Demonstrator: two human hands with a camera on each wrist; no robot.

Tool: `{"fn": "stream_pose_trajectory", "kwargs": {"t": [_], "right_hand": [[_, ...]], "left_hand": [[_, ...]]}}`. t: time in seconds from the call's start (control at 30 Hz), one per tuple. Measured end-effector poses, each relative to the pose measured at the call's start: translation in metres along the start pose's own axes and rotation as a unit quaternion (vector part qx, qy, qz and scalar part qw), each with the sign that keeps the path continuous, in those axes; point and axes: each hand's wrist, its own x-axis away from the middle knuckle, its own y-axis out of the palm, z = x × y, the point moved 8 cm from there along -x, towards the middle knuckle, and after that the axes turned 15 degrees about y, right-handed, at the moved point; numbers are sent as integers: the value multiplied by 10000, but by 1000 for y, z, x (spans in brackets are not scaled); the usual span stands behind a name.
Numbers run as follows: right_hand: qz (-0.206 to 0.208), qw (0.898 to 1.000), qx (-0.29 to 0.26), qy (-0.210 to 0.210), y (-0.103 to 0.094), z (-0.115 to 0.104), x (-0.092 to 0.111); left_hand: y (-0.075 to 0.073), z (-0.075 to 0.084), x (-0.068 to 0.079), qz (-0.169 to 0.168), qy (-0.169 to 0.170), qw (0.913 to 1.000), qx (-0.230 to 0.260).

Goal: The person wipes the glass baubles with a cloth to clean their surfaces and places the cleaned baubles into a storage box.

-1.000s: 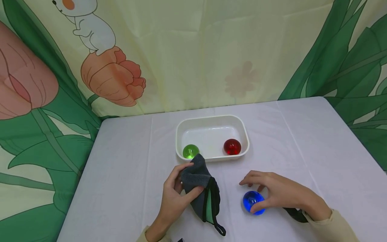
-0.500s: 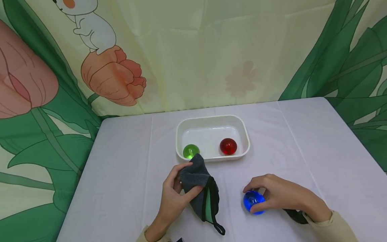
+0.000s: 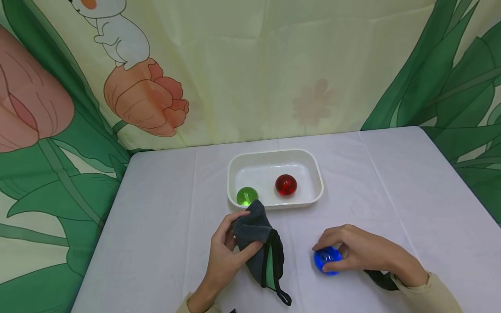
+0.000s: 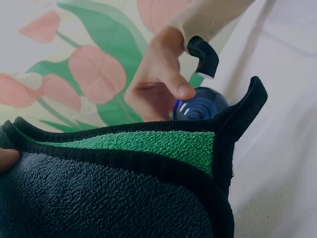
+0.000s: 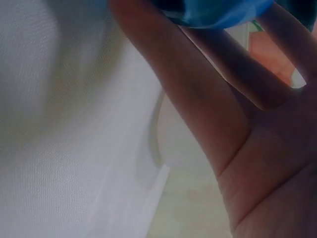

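Observation:
My left hand (image 3: 228, 261) grips a folded dark grey cloth (image 3: 254, 256), its thumb on the near face. The cloth has black edging, a green inner side and a hanging loop; in the left wrist view the green side (image 4: 163, 148) shows between its folds. Right of it, my right hand (image 3: 360, 250) holds a clear blue ball (image 3: 326, 261) at the white tablecloth, between thumb and fingers. Part of the ball is hidden by the hand. In the right wrist view only the lower edge of the ball (image 5: 218, 15) shows, by the fingers (image 5: 183, 84).
Behind the hands stands a white tray (image 3: 274, 156). It holds a green ball (image 3: 247, 196) in its front left corner and a red ball (image 3: 286, 185) right of its middle. A printed curtain (image 3: 250, 78) hangs behind the table. A dark wrist strap (image 3: 381, 279) shows under the right wrist.
The red ball has rolled left in the tray. My right fingers have come down onto the blue ball, which has shifted very slightly. The left hand and cloth stay nearly in place.

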Motion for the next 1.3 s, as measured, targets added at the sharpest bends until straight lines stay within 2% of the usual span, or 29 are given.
{"fn": "stream_pose_trajectory", "kwargs": {"t": [0.33, 0.53, 0.63, 0.87, 0.97, 1.1, 1.3], "right_hand": [[797, 9959, 383, -183, -17, -11, -1], [1687, 9809, 753, -608, -31, -27, 7], [1971, 9749, 776, -685, -37, -33, 9], [2375, 9687, 420, -586, -49, -43, 11], [2513, 9649, 250, -725, -53, -51, 11], [2767, 9556, 40, -1011, -59, -64, 10], [2979, 9485, -344, -1019, -63, -77, 3]], "left_hand": [[1, 0, -1, -47, 31, 10000, -42], [2, 1, -2, -69, 15, 10000, -46], [2, 2, -3, -110, 49, 9999, -51], [3, 7, -6, -225, 273, 9994, -47], [5, 9, -9, -285, 332, 9990, -39], [9, 13, -12, -362, 581, 9976, -80], [16, 20, -16, -403, 951, 9946, -131]]}}
